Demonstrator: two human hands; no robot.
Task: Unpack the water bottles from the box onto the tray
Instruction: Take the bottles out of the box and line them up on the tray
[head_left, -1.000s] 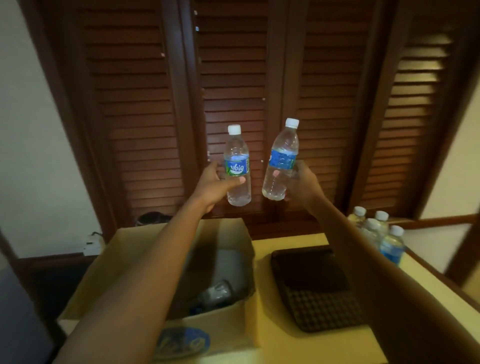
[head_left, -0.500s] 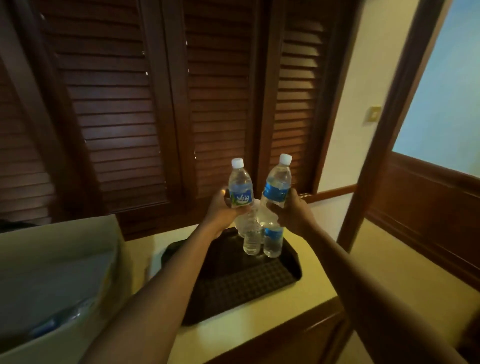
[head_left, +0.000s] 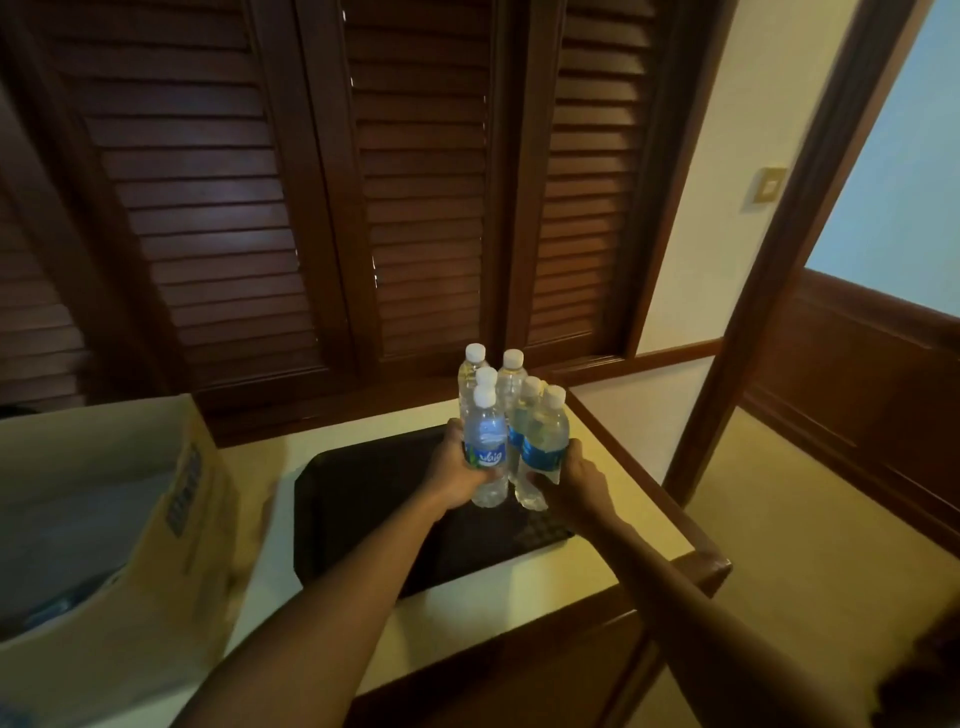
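**Two bottles down at the tray's far corner**

Left hand (head_left: 451, 475) gripped one bottle (head_left: 486, 453), its label lettering too stylised to read; right hand (head_left: 581, 480) clasped another bottle (head_left: 543, 448). Both had dropped lower than half a second before, against four standing bottles (head_left: 511, 385). The black tray (head_left: 363, 499) lay open nearside; the box (head_left: 130, 530) sat left.
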